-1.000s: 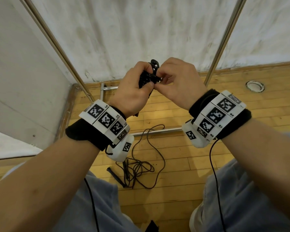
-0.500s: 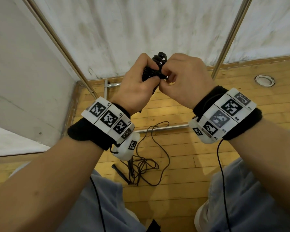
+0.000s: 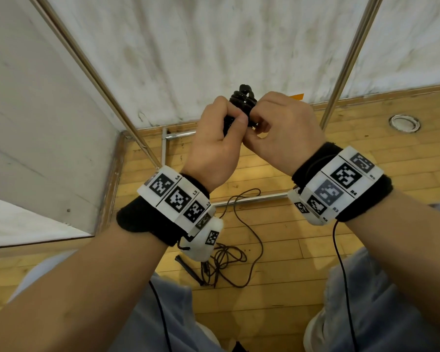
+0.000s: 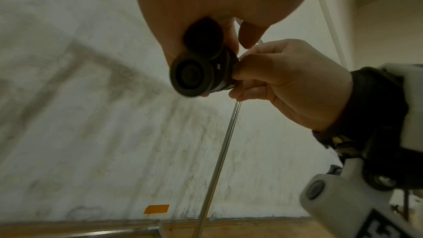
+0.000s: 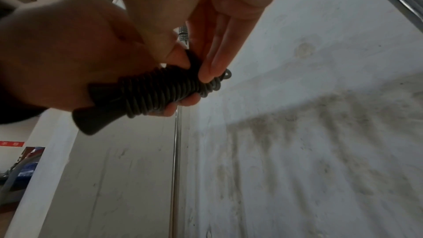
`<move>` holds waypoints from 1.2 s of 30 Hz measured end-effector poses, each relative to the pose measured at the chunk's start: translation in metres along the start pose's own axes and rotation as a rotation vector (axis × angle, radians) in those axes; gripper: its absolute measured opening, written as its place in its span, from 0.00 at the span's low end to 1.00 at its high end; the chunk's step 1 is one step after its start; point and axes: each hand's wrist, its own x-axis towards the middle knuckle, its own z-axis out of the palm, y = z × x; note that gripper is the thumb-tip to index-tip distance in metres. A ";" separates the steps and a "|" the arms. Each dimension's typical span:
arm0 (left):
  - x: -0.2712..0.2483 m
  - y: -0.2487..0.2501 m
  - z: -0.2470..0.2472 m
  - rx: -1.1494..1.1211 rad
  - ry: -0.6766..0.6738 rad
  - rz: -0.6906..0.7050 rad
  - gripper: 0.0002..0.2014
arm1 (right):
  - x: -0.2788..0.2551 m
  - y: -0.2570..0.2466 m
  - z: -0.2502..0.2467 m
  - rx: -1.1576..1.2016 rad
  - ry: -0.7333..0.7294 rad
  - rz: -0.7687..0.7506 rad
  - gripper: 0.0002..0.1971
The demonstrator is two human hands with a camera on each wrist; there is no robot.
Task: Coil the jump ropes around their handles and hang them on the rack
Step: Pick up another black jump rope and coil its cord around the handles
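Item one, coiled jump rope (image 3: 241, 102): I log it at upper centre of the head view, raised in front of the white wall, cord wound in tight turns around both black handles held side by side. My left hand (image 3: 215, 146) is wrapped round the lower part of the bundle, thumb pressed on the front, which I judge keeps the turns from springing loose. My right hand (image 3: 281, 129) comes in from the right of frame, fingers curled and pinching the cord at the top of the coil; in the right wrist view the last loops sit just past the fingertips (image 5: 206, 77), so I read this as tucking or locking the end. The flared butt ends of the handles (image 4: 191, 77) stick out below the left palm, toward the lower edge of the head view. Item two, second jump rope (image 3: 229, 252): loose tangle on the wooden floor (image 3: 277, 288), lower centre, below the left wrist, not yet wound. Item three, rack (image 3: 346, 59): metal uprights at upper left and upper right, base bars on the floor behind the hands; the hanging bar is out of frame.
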 end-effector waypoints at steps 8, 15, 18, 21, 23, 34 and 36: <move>0.014 0.003 0.002 -0.385 -0.086 -0.469 0.17 | -0.002 0.001 -0.005 -0.001 0.043 -0.020 0.06; 0.013 0.004 0.007 -0.346 -0.018 -0.383 0.09 | 0.001 0.008 -0.005 0.055 0.031 -0.014 0.06; 0.013 0.002 0.006 -0.276 -0.004 -0.319 0.07 | 0.003 0.010 -0.006 0.213 -0.016 0.096 0.07; 0.011 0.000 0.007 -0.211 -0.018 -0.243 0.09 | 0.007 0.010 -0.005 0.420 -0.022 0.350 0.05; 0.009 -0.001 0.008 -0.166 -0.014 -0.199 0.12 | 0.008 0.008 -0.003 0.514 -0.021 0.474 0.06; 0.008 0.004 0.005 -0.222 0.086 -0.202 0.13 | 0.018 0.023 0.000 0.946 -0.034 0.746 0.06; 0.010 0.003 0.004 -0.241 0.090 -0.231 0.10 | 0.014 0.016 0.006 0.904 -0.060 0.671 0.09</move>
